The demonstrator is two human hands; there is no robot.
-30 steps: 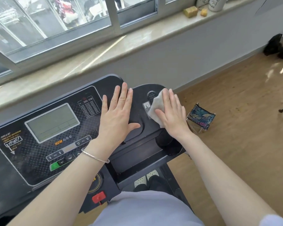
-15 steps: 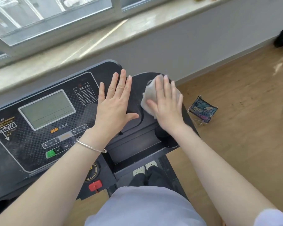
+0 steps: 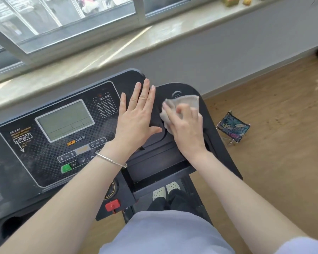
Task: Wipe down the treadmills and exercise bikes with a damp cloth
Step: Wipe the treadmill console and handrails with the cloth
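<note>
Bright window daylight — motion blur

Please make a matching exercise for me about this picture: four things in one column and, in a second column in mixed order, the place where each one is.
Things
1. cloth
2. folding stool
3. bracelet
4. red switch

Places
A. on the wooden floor
B. around the wrist of the left hand
C. under the right hand
D. at the near edge of the treadmill console

Pairs: 1-C, 2-A, 3-B, 4-D
</note>
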